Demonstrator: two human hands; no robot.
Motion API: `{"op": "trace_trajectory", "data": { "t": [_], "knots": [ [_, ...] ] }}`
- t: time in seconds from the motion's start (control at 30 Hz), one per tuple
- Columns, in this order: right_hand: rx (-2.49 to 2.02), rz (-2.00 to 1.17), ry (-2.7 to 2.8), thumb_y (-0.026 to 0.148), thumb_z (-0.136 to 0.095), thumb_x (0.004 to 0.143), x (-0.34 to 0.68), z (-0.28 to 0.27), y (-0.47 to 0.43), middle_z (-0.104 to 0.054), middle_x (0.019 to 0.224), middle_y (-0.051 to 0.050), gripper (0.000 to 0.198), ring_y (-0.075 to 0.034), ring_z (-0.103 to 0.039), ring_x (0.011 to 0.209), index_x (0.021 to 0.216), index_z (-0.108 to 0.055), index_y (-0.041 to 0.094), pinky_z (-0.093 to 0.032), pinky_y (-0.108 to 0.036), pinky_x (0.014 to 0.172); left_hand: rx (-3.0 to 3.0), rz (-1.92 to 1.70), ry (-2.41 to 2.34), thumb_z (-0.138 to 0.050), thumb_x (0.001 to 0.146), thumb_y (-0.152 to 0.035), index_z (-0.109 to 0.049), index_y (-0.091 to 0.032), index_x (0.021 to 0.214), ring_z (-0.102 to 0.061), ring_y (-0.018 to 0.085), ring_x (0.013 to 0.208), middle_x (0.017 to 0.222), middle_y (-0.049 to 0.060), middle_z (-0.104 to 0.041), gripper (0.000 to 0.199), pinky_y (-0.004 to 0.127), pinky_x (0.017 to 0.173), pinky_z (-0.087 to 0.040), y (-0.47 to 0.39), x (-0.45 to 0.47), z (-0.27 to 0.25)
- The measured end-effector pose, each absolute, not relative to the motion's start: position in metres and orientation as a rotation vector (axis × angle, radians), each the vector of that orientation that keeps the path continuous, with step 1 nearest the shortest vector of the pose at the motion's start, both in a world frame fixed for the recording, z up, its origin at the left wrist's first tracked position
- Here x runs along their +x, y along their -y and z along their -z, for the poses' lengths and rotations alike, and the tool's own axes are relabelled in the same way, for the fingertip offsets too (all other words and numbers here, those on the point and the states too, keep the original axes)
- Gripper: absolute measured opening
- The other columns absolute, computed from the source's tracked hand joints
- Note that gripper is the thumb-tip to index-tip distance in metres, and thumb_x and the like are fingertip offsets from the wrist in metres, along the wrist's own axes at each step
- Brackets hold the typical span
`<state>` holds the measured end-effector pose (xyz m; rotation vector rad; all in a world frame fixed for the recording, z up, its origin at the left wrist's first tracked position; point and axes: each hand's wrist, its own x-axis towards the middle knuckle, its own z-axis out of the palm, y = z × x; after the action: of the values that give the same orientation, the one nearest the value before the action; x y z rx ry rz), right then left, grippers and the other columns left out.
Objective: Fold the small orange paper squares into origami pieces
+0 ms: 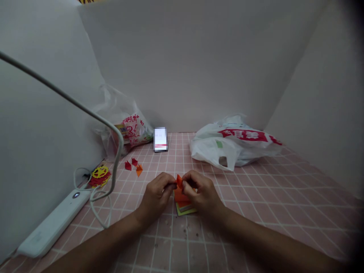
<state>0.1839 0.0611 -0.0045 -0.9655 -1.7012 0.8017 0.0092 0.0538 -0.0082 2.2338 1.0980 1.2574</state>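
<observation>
A small folded piece of orange paper (pixel 179 181) is pinched between my two hands. My left hand (pixel 158 191) grips its left side with thumb and forefinger. On its other side, my right hand (pixel 203 191) has its fingers closed on the same paper. Just below lies a stack of square paper sheets (pixel 182 197), orange on top with a yellow-green sheet at the bottom, partly covered by my right hand. Farther left sit an orange folded paper figure (pixel 139 170) and two red ones (pixel 128 165), pointed in shape.
A phone (pixel 160 139) with a lit screen stands near the back wall. White plastic bags lie at the back left (pixel 125 125) and back right (pixel 233 144). A power strip (pixel 54 220), a grey cable (pixel 113 167) and a yellow-red ornament (pixel 100 175) are at left.
</observation>
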Motion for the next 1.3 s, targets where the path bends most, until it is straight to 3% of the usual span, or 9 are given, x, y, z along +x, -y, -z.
{"op": "trace_trajectory", "data": {
  "t": [0.13, 0.23, 0.33, 0.4, 0.47, 0.53, 1.3],
  "knots": [
    [-1.053, -1.193, 1.347, 0.025, -0.054, 0.082, 0.179, 0.011, -0.065, -0.058, 0.058, 0.001, 0.011, -0.014, -0.055, 0.054, 0.072, -0.054, 0.019, -0.043, -0.027, 0.055, 2.114, -1.347, -1.103, -0.054, 0.091, -0.008, -0.062, -0.018, 0.092, -0.063, 0.017, 0.081, 0.090, 0.004, -0.063, 0.013, 0.029, 0.073, -0.051, -0.056, 0.008, 0.010],
    [-1.040, -1.314, 1.222, 0.026, -0.055, 0.083, 0.179, 0.015, -0.067, -0.056, 0.055, 0.003, 0.012, -0.013, -0.054, 0.051, 0.073, -0.052, 0.020, -0.044, -0.026, 0.053, 2.012, -1.345, -1.110, -0.052, 0.093, -0.011, -0.061, -0.019, 0.093, -0.063, 0.014, 0.073, 0.089, 0.003, -0.062, 0.012, 0.027, 0.067, -0.052, -0.057, 0.008, 0.012],
    [-0.944, -1.129, 1.378, 0.022, -0.054, 0.087, 0.183, 0.014, -0.065, -0.060, 0.074, 0.000, 0.003, -0.013, -0.056, 0.058, 0.087, -0.056, 0.020, -0.045, -0.025, 0.054, 2.002, -1.295, -1.147, -0.052, 0.093, -0.013, -0.062, -0.019, 0.093, -0.063, 0.014, 0.071, 0.085, 0.002, -0.061, 0.011, 0.027, 0.066, -0.052, -0.058, 0.007, 0.013],
    [-0.833, -0.850, 1.596, 0.016, -0.051, 0.089, 0.187, 0.010, -0.063, -0.062, 0.089, -0.003, 0.014, -0.016, -0.059, 0.071, 0.099, -0.060, 0.021, -0.047, -0.028, 0.062, 2.005, -1.265, -1.165, -0.052, 0.093, -0.013, -0.062, -0.018, 0.093, -0.063, 0.015, 0.071, 0.084, 0.003, -0.061, 0.012, 0.027, 0.067, -0.052, -0.058, 0.007, 0.013],
    [-0.713, -0.642, 1.796, 0.011, -0.049, 0.091, 0.189, 0.005, -0.061, -0.062, 0.089, -0.004, 0.017, -0.018, -0.060, 0.082, 0.096, -0.062, 0.021, -0.047, -0.031, 0.072, 2.009, -1.245, -1.164, -0.052, 0.093, -0.013, -0.062, -0.018, 0.092, -0.063, 0.015, 0.071, 0.083, 0.003, -0.061, 0.011, 0.028, 0.066, -0.052, -0.057, 0.007, 0.012],
    [-0.731, -0.582, 1.852, 0.009, -0.051, 0.091, 0.189, 0.003, -0.061, -0.061, 0.086, -0.004, 0.015, -0.018, -0.059, 0.081, 0.091, -0.062, 0.020, -0.046, -0.031, 0.072, 2.030, -1.235, -1.156, -0.052, 0.093, -0.014, -0.062, -0.018, 0.089, -0.062, 0.015, 0.071, 0.081, 0.002, -0.061, 0.011, 0.028, 0.066, -0.051, -0.056, 0.008, 0.011],
    [-0.916, -0.788, 1.886, 0.010, -0.049, 0.083, 0.186, 0.002, -0.058, -0.061, 0.071, -0.001, 0.015, -0.015, -0.056, 0.065, 0.076, -0.059, 0.018, -0.041, -0.027, 0.061, 2.240, -1.211, -1.142, -0.054, 0.091, -0.008, -0.060, -0.018, 0.087, -0.060, 0.016, 0.075, 0.081, 0.003, -0.062, 0.013, 0.028, 0.069, -0.048, -0.052, 0.011, 0.007]
  ]
}}
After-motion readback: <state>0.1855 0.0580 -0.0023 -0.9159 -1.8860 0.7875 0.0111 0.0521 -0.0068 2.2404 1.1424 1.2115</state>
